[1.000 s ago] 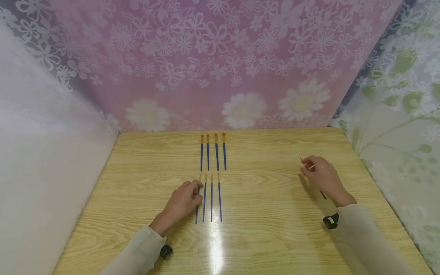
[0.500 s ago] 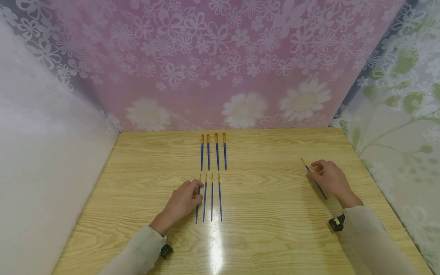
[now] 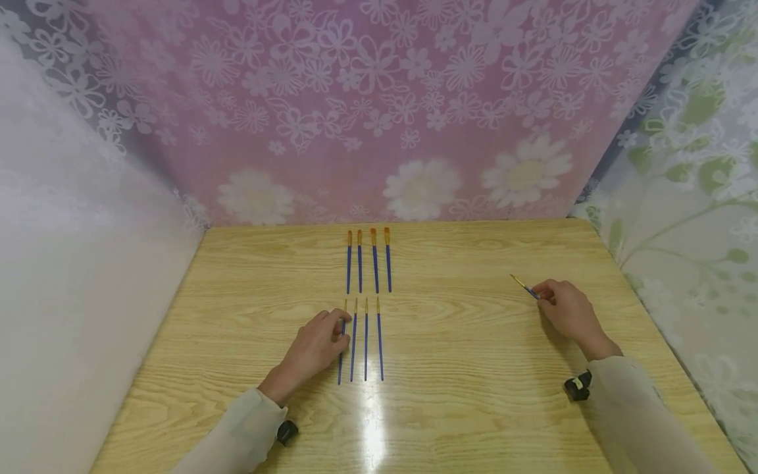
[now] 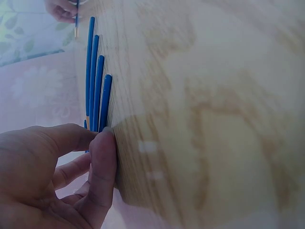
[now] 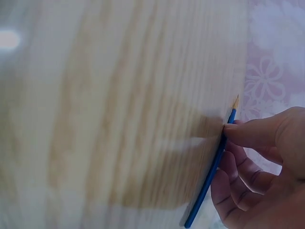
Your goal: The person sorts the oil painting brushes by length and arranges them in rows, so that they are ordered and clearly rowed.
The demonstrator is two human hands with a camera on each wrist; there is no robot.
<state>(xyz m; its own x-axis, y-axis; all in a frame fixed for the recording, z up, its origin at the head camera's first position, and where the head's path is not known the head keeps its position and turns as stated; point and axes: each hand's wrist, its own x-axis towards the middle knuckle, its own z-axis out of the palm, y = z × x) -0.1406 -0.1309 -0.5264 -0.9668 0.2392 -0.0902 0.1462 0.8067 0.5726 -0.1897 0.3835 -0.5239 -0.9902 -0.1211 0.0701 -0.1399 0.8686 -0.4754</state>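
Observation:
My left hand (image 3: 314, 343) pinches the leftmost thin paintbrush (image 3: 340, 370) of the front row between thumb and forefinger. In the left wrist view its blue handle (image 4: 106, 101) sticks out past the fingertips, and the grip covers its tip end. Three more thin paintbrushes (image 3: 366, 342) lie parallel just right of it. Off to the right, my right hand (image 3: 570, 311) holds a single fine paintbrush (image 3: 524, 286), its gold ferrule and pointed bristles aimed to the upper left. The right wrist view has the thumb and fingers on its blue handle (image 5: 208, 176), close over the table.
Behind the front row lie several wider flat paintbrushes (image 3: 375, 266) with orange bristles, side by side. The wood-grain table (image 3: 450, 382) ends at a pink flowered backdrop (image 3: 331, 131). Pale walls (image 3: 77, 263) stand on both sides. Each wrist carries a small black device (image 3: 578, 386).
The right hand's paintbrush, half a second ago slanting under the hand with its whole length showing, has swung its tip leftward and is now pinched. The left hand has stayed still.

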